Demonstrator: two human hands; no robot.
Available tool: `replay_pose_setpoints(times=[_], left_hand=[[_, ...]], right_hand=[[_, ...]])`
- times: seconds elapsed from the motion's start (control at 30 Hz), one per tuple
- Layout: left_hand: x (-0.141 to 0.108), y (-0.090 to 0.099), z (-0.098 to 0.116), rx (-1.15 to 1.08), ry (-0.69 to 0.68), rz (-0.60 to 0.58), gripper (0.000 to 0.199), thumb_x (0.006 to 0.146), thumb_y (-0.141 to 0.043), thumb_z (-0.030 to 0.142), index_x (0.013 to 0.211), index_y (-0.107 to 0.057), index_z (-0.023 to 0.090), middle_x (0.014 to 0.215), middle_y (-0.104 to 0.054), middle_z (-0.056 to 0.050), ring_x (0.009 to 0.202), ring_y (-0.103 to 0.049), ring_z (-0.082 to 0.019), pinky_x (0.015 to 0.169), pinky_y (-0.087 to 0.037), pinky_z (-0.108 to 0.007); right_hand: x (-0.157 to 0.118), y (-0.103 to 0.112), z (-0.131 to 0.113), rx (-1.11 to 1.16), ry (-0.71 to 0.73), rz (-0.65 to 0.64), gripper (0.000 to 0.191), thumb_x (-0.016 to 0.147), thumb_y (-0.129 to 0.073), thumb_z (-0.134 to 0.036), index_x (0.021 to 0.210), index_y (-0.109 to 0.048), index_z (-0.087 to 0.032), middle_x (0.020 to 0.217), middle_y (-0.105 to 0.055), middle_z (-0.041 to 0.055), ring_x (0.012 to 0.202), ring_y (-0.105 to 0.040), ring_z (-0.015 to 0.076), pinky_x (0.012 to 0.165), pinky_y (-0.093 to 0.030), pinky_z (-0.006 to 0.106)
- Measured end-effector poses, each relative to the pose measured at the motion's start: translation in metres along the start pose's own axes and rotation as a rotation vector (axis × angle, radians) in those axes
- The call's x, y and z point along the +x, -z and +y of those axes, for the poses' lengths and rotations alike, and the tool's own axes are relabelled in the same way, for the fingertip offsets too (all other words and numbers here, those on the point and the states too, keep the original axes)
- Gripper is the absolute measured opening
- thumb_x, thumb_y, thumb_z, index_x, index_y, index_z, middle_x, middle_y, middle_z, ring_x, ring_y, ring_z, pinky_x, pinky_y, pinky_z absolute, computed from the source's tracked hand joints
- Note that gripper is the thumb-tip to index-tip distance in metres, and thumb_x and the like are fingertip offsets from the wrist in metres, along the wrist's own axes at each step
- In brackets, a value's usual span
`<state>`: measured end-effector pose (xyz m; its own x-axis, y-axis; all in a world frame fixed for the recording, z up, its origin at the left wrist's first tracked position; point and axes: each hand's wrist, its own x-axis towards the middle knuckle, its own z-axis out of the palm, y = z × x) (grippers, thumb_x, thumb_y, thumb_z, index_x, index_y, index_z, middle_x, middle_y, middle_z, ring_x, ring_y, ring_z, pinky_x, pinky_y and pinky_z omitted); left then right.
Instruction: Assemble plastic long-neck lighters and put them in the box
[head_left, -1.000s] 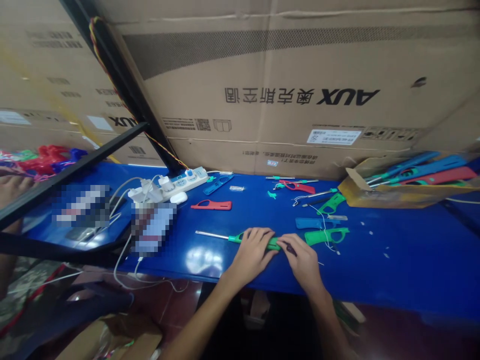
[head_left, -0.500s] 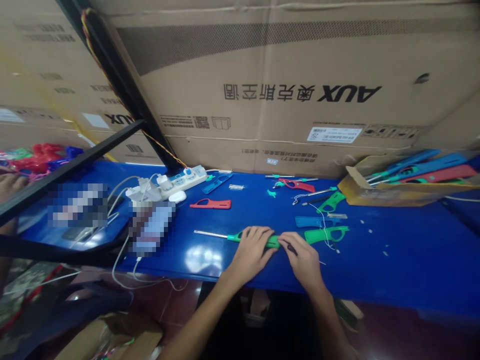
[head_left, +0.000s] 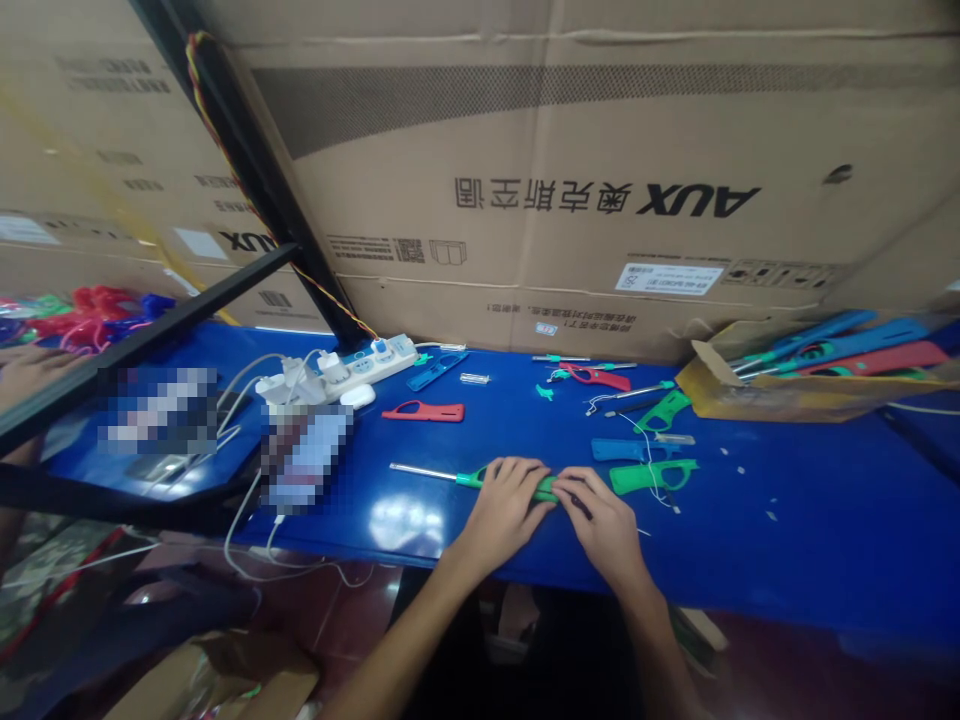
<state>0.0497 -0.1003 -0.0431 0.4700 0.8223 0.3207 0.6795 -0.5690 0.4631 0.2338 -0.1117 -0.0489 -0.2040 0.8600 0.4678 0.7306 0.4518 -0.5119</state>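
Observation:
A green lighter [head_left: 469, 479] with a long metal tube lies on the blue table, its tube pointing left. My left hand [head_left: 511, 505] is closed over its handle from above. At the handle's right end, my right hand [head_left: 596, 510] pinches with bent fingers; the fingertips hide the exact contact. Just right of that hand rests a green handle shell [head_left: 649, 477], with a blue shell [head_left: 611, 449] behind it. Farther back are a red lighter part [head_left: 600, 377] and a green shell [head_left: 663, 409] beside thin wires. A red shell [head_left: 435, 411] sits behind my left hand.
An open carton [head_left: 795, 397] of lighters stands at the right. A power strip [head_left: 375, 361] with plugs and cables, a phone [head_left: 311, 465] and a black metal frame [head_left: 150, 340] occupy the left. Another person's hand [head_left: 34, 375] shows at the far left. Large cardboard boxes [head_left: 525, 120] stand behind.
My right fingers have drawn in slightly over the handle's right end, and my left hand stays on the lighter. The view has shifted a little. At the far left, the other person's hand has moved.

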Motion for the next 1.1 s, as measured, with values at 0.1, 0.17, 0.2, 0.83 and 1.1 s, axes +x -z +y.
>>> replay_pose_setpoints(times=[0.1,0.17,0.2,0.83,1.1], left_hand=[[0.000,0.000,0.000,-0.005,0.001,-0.002,0.036,0.100,-0.057,0.035,0.133,-0.054,0.022,0.129,-0.061,-0.007,0.122,-0.052,-0.024,0.106,-0.036,-0.043],[0.001,0.001,0.001,-0.017,0.006,-0.009,0.035,0.100,-0.057,0.035,0.132,-0.055,0.022,0.129,-0.062,-0.007,0.121,-0.052,-0.024,0.106,-0.035,-0.043],[0.001,0.001,0.001,-0.027,0.008,-0.015,0.034,0.100,-0.057,0.035,0.132,-0.055,0.022,0.129,-0.062,-0.007,0.121,-0.052,-0.024,0.106,-0.034,-0.043],[0.002,0.004,0.000,-0.121,-0.020,-0.008,0.025,0.098,-0.062,0.031,0.123,-0.068,0.029,0.120,-0.068,-0.002,0.111,-0.057,-0.021,0.099,-0.036,-0.041],[0.001,0.004,0.000,-0.109,-0.021,0.006,0.032,0.098,-0.061,0.032,0.130,-0.064,0.033,0.119,-0.068,-0.001,0.111,-0.057,-0.020,0.100,-0.038,-0.040]], right_hand=[[0.002,0.002,-0.005,0.060,0.014,0.050,0.016,0.097,-0.059,-0.030,0.101,-0.074,-0.024,0.105,-0.072,0.0051,0.082,-0.070,0.0162,0.068,-0.050,0.025],[0.003,0.006,-0.009,0.226,-0.002,0.128,0.011,0.092,-0.066,-0.025,0.098,-0.075,-0.023,0.100,-0.073,0.0053,0.082,-0.069,0.0167,0.070,-0.049,0.026],[0.003,0.008,-0.011,0.332,-0.014,0.177,0.008,0.090,-0.069,-0.022,0.094,-0.075,-0.023,0.093,-0.073,0.0046,0.079,-0.068,0.0162,0.069,-0.048,0.026],[0.061,-0.003,-0.047,1.134,-0.199,0.557,0.052,0.105,-0.040,-0.044,0.059,-0.033,-0.021,0.051,-0.027,-0.0072,0.044,-0.027,0.0084,0.044,-0.027,0.023],[0.060,-0.015,-0.045,1.059,-0.165,0.519,0.050,0.105,-0.037,-0.046,0.061,-0.034,-0.022,0.053,-0.030,-0.0064,0.046,-0.031,0.0094,0.046,-0.028,0.025]])
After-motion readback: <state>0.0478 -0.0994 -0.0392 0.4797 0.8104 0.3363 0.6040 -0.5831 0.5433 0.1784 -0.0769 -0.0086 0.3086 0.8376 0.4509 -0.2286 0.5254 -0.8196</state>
